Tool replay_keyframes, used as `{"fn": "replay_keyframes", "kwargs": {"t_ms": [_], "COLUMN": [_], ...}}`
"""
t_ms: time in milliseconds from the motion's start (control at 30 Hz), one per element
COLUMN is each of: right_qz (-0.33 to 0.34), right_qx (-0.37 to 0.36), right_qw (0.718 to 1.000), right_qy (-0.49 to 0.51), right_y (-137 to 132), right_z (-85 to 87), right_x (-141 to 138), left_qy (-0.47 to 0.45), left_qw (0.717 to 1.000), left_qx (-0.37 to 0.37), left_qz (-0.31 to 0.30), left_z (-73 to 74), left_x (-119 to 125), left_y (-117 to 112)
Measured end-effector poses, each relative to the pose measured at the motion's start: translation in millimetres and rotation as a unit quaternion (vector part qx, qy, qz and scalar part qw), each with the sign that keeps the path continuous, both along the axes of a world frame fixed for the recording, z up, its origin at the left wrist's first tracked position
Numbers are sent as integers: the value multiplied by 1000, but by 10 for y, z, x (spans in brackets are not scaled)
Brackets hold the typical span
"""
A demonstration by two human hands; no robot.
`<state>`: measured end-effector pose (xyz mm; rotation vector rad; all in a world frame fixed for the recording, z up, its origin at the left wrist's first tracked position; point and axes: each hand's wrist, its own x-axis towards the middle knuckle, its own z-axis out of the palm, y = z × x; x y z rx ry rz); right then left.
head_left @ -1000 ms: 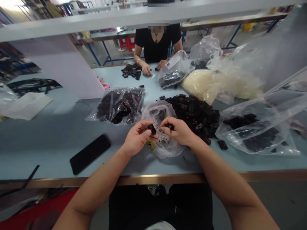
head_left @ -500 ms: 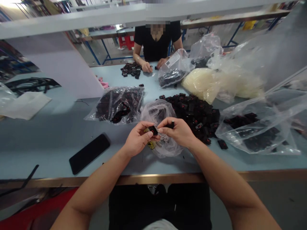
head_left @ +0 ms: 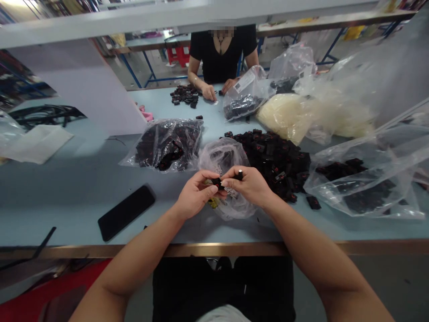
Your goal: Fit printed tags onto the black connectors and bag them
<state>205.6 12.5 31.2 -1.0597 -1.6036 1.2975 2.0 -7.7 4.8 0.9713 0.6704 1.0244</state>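
Note:
My left hand (head_left: 194,194) pinches a small black plastic part (head_left: 217,182) with a bit of red on it. Against that part rest the closed fingertips of my right hand (head_left: 253,187), which also grips a black pen-like tool (head_left: 240,174) with a pale end. Whatever is between the right fingertips is too small to make out. Beneath both hands lies an open clear plastic bag (head_left: 239,210) of small whitish pieces, with something yellow by the left fingers. A heap of similar black parts (head_left: 278,154) spreads just beyond my right hand.
A bag of black parts (head_left: 167,145) lies left of centre, and a black phone (head_left: 127,212) nearer me. More clear bags (head_left: 365,192) are on the right, with a cream-coloured bag (head_left: 283,114) behind the heap. Opposite, a co-worker (head_left: 223,58) handles small pieces beside another pile (head_left: 185,95).
The black part has turned slightly in my left fingers and sits closer to my right fingertips. The co-worker's hand has moved slightly. The whole view has shifted a little.

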Motion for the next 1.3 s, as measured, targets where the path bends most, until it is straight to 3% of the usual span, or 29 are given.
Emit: {"fn": "replay_keyframes", "kwargs": {"t_ms": [200, 433, 600, 700, 767, 867, 967, 1033, 1200, 1300], "right_qz": [7, 55, 28, 11, 24, 82, 130, 136, 133, 154], "right_qx": [3, -75, -6, 48, 87, 128, 141, 151, 151, 150], "right_qw": [1000, 996, 999, 992, 966, 876, 811, 802, 816, 805], "right_qy": [-19, 12, -29, -119, -244, -458, -553, -561, -542, -553], "right_y": [-8, -3, 58, 95, 95, 62, 30, 29, 51, 36], "right_z": [24, 17, 21, 5, -7, -9, 8, 20, 27, 29], "right_x": [23, -11, 72, 118, 109, 49, -3, -6, 33, 14], "left_qy": [14, 26, -5, -24, -29, -32, -35, -34, -29, -35], "left_qw": [1000, 999, 1000, 1000, 999, 998, 998, 998, 998, 998], "left_qx": [8, 18, 2, 1, -2, -7, -13, -15, -15, -20], "left_qz": [-7, -33, -7, 18, 37, 50, 49, 47, 46, 44], "left_z": [-12, -28, -13, 24, 48, 69, 71, 65, 57, 64], "left_x": [-9, -29, -15, -6, -2, 3, 7, 6, 2, 9], "left_y": [-3, 9, 39, 51, 52, 48, 45, 47, 53, 53]}}
